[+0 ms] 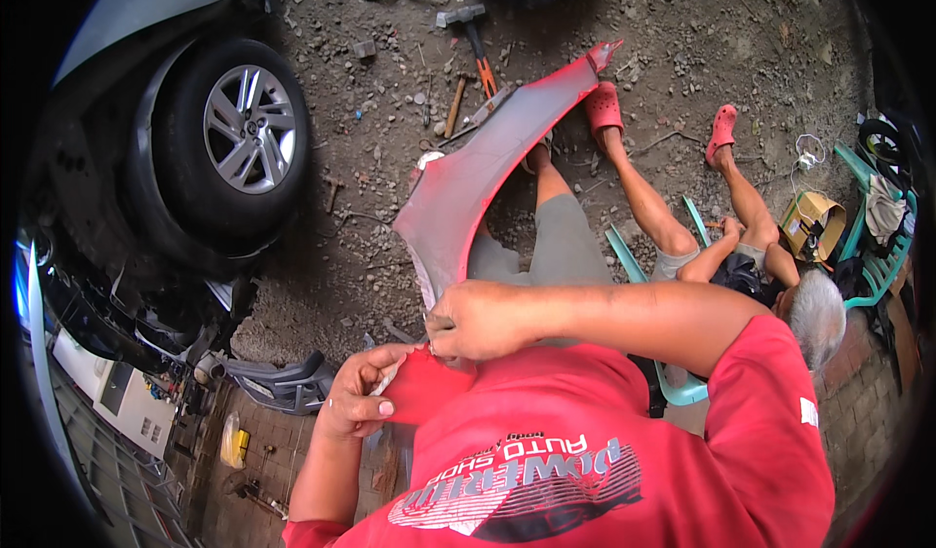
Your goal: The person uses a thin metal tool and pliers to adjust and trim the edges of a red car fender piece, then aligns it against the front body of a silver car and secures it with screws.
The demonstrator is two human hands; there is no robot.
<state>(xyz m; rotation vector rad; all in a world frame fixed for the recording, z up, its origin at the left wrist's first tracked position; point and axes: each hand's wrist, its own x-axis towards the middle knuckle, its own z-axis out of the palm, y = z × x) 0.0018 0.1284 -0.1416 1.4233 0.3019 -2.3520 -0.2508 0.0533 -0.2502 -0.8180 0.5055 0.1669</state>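
A long car fender (478,173), dull grey with red edges, slants up from my lap toward the gravel. My right hand (483,319) is closed at its near end, thumb and fingers pinched together; what lies in them is too small to make out. Just below, my left hand (366,392) grips the edge of a bright red section (424,387) with a jagged upper rim, seemingly the fender's near end. Something whitish shows between the left fingers and that edge. My right forearm crosses over the fender and hides part of it.
At left stands a car with an exposed wheel (249,129); a grey plastic part (283,382) lies below. A hammer (473,36) and a wooden-handled tool (455,107) rest on gravel. At right, a seated person (746,236) is near a green chair (887,265) and cardboard box (814,226).
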